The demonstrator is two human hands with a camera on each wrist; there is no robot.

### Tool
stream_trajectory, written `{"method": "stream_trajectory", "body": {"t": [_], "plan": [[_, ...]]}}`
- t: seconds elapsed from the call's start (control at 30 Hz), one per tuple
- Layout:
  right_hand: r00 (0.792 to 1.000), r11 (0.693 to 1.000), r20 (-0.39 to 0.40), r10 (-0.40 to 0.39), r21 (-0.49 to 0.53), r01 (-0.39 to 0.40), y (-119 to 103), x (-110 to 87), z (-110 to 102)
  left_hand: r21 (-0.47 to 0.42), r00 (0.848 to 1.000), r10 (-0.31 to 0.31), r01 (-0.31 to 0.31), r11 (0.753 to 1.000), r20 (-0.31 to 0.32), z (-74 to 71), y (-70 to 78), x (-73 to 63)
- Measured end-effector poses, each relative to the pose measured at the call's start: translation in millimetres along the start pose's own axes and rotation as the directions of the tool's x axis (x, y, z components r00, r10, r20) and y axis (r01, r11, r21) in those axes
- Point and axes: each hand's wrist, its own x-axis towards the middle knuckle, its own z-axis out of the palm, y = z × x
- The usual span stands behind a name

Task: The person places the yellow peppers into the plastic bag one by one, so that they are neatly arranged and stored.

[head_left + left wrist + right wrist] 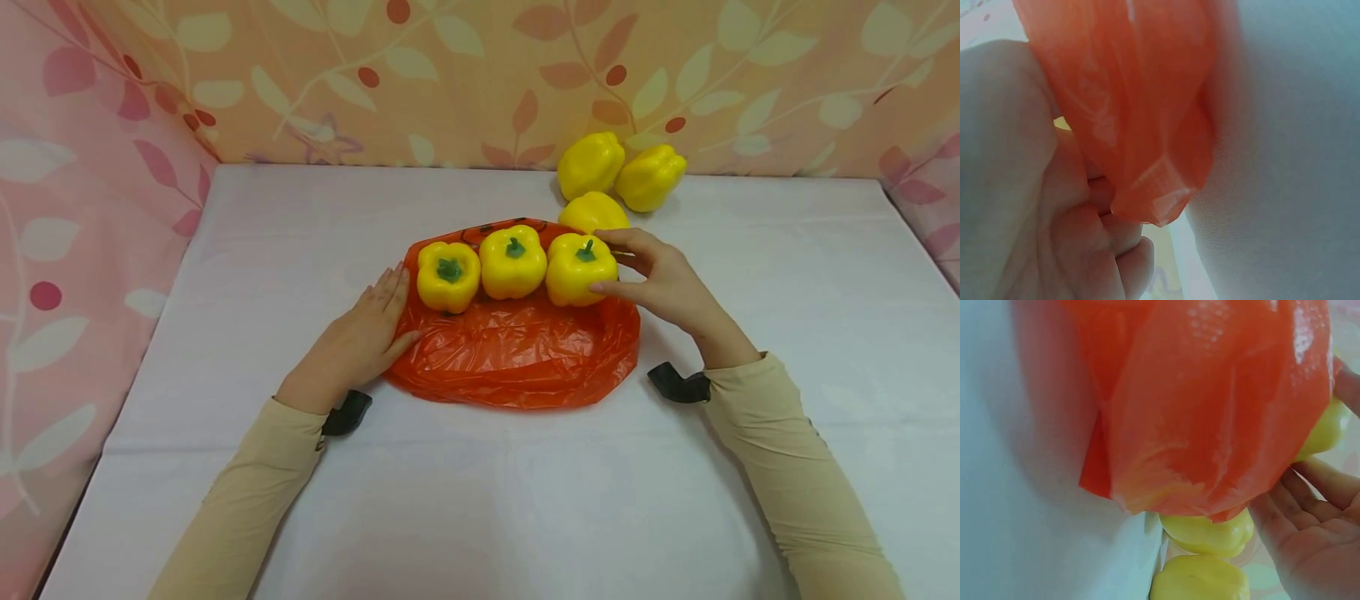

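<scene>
A red plastic bag [517,346] lies spread open on the table. A left yellow bell pepper [431,287] and a middle yellow bell pepper [513,279] stand side by side along its far part, green stems up. At the right end of that row, my right hand [663,279] holds another yellow bell pepper [576,287] between thumb and fingers. My left hand [360,333] rests against the bag's left side, its fingers straight. In the left wrist view, the bag's crumpled edge [1160,181] hangs beside the palm.
Behind the bag's right part are more yellow bell peppers: one close to its far rim [592,208], and a pair, left [588,167] and right [651,179], by the patterned cloth wall [450,83]. A white cloth covers the table [480,500].
</scene>
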Motion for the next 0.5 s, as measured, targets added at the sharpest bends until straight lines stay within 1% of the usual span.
{"method": "stream_trajectory", "body": {"t": [0.13, 0.27, 0.4, 0.5], "plan": [[1.0, 0.999, -0.003, -0.023, -0.023, 0.023, 0.7, 0.5, 1.1, 0.0, 1.0, -0.006, 0.006, 1.0, 0.006, -0.5, 0.1, -0.2], [0.998, 0.997, -0.008, -0.066, -0.046, 0.065, 1.0, -0.5, 2.3, -0.003, 1.0, -0.008, 0.008, 1.0, 0.01, -0.8, 0.3, -0.8], [0.995, 0.991, -0.006, -0.103, -0.085, 0.103, 0.7, -2.3, 3.7, -0.004, 1.0, -0.008, 0.008, 1.0, 0.009, -0.9, 0.4, -1.2], [0.991, 0.983, -0.022, -0.133, -0.127, 0.129, -0.4, -3.0, 4.7, -0.003, 1.0, -0.005, 0.005, 1.0, 0.006, -1.0, 0.3, -1.5]]}}
